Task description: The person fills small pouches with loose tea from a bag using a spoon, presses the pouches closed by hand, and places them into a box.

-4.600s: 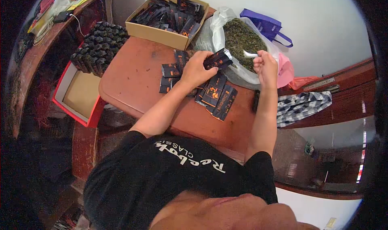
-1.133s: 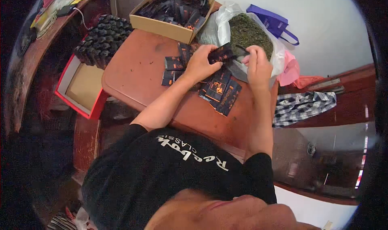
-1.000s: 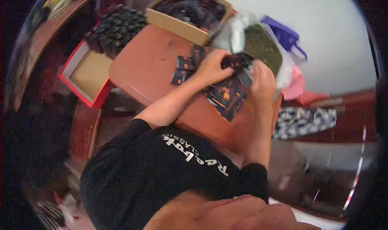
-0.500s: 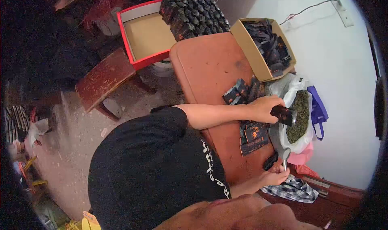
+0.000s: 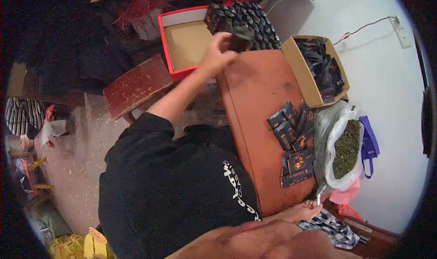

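Note:
My left hand (image 5: pixel 218 55) reaches out over the edge of a red-rimmed box, its fingers closed round a dark pouch (image 5: pixel 240 41) that motion blurs. Just beyond it stand tightly packed rows of dark pouches (image 5: pixel 255 25). Low in the view, my right hand (image 5: pixel 309 210) grips a metal spoon (image 5: pixel 320 194) by its handle, the bowl pointing towards the bag of herbs. Dried green leaf (image 5: pixel 348 150) fills that white plastic bag (image 5: pixel 330 175). Flat black sachets with orange print (image 5: pixel 298 161) lie overlapping on the brown table.
The red-rimmed box (image 5: pixel 186 43) shows bare cardboard on its left side. A cardboard carton (image 5: pixel 291 68) of black sachets stands at the table's (image 5: pixel 255 95) far corner. A wooden stool (image 5: pixel 136 84) is below the red box. A purple bag (image 5: pixel 369 143) and checked cloth (image 5: pixel 330 227) lie nearby.
My left hand has carried the dark pouch from beside the herb bag up and left to the red-rimmed box. My right hand still holds the spoon near the bag. The whole view has shifted slightly.

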{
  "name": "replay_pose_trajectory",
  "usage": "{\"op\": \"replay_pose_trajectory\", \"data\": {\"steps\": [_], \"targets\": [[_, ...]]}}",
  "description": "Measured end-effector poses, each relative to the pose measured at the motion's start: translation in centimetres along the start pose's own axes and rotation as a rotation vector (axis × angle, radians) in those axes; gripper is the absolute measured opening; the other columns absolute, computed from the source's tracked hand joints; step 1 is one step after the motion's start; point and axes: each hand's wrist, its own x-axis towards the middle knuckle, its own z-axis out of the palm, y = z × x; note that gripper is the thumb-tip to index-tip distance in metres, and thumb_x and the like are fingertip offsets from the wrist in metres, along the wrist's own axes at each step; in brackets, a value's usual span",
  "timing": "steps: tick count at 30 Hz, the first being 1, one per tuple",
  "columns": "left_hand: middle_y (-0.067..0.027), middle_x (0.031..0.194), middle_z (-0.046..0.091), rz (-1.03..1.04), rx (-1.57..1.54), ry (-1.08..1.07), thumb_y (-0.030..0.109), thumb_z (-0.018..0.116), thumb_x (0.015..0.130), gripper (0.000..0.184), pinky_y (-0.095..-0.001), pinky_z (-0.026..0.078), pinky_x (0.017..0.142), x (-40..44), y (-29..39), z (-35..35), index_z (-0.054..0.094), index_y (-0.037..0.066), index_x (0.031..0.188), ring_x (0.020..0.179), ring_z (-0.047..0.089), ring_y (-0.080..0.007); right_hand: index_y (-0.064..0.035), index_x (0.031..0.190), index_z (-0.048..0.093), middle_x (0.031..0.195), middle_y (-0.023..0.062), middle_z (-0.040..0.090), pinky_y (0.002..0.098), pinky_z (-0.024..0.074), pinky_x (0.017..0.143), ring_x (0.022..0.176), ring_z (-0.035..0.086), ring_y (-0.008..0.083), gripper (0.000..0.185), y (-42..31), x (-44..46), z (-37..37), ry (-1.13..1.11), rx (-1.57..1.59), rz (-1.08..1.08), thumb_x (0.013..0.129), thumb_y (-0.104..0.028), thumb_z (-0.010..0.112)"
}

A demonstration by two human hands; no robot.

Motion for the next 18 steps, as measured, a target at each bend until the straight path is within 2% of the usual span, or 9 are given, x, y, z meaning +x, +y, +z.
{"op": "replay_pose_trajectory", "data": {"steps": [3, 6, 8, 11, 14, 18], "targets": [[-0.0108, 0.102, 0.064, 0.005, 0.104, 0.089, 0.006, 0.07, 0.07, 0.053, -0.0321, 0.052, 0.083, 3.8, -4.5, -7.1, 0.052, 0.001, 0.12, 0.097, 0.063, -0.0175, 0.009, 0.115, 0.052, 0.069, -0.0009, 0.034, 0.0228, 0.0245, 0.047, 0.054, 0.029, 0.0084, 0.034, 0.1, 0.1, 0.0, 0.026, -0.056, -0.002, 0.103, -0.022, 0.044], [-0.0113, 0.102, 0.064, 0.064, 0.229, 0.168, 0.006, 0.07, 0.069, 0.054, -0.0339, 0.051, 0.086, 6.9, -8.3, -10.8, 0.052, 0.002, 0.12, 0.099, 0.063, -0.0199, 0.0092, 0.116, 0.052, 0.069, -0.0016, 0.034, 0.0227, 0.0239, 0.046, 0.053, 0.029, 0.0079, 0.036, 1.2, 1.0, -1.8, -0.08, -0.007, -0.012, 0.103, -0.023, 0.043], [-0.0118, 0.103, 0.064, 0.072, 0.396, 0.224, 0.007, 0.07, 0.069, 0.055, -0.0344, 0.051, 0.087, 8.6, -9.8, -11.5, 0.051, 0.002, 0.121, 0.101, 0.063, -0.0218, 0.0085, 0.118, 0.052, 0.068, -0.0018, 0.033, 0.0227, 0.0233, 0.045, 0.052, 0.029, 0.0081, 0.036, 0.6, 0.2, -0.7, -0.01, -0.013, 0.012, 0.103, -0.023, 0.043], [-0.0127, 0.105, 0.065, 0.004, 0.263, 0.218, 0.008, 0.07, 0.069, 0.056, -0.0348, 0.05, 0.089, 11.6, -13.5, -11.9, 0.051, 0.003, 0.121, 0.103, 0.063, -0.0231, 0.0078, 0.119, 0.052, 0.067, -0.0015, 0.032, 0.0232, 0.0232, 0.045, 0.051, 0.03, 0.0085, 0.037, 0.8, 0.3, -0.8, -0.005, -0.026, 0.019, 0.102, -0.023, 0.044], [-0.0141, 0.109, 0.065, 0.053, 0.481, 0.222, 0.01, 0.071, 0.07, 0.056, -0.0354, 0.051, 0.089, 12.6, -13.1, -9.9, 0.051, 0.004, 0.122, 0.105, 0.063, -0.0223, 0.0066, 0.119, 0.053, 0.067, -0.001, 0.032, 0.024, 0.0238, 0.045, 0.051, 0.03, 0.0092, 0.036, 1.3, 0.9, -1.0, 0.016, -0.02, 0.039, 0.101, -0.023, 0.045], [-0.0165, 0.112, 0.065, 0.067, 0.633, 0.225, 0.013, 0.072, 0.068, 0.06, -0.0375, 0.049, 0.092, 14.6, -15.3, -8.9, 0.051, 0.006, 0.124, 0.106, 0.064, -0.0281, 0.0038, 0.118, 0.056, 0.07, -0.0003, 0.039, 0.0233, 0.0258, 0.046, 0.051, 0.032, 0.0093, 0.034, 1.3, 0.9, -0.3, 0.115, -0.098, 0.094, 0.1, -0.023, 0.047]]}}
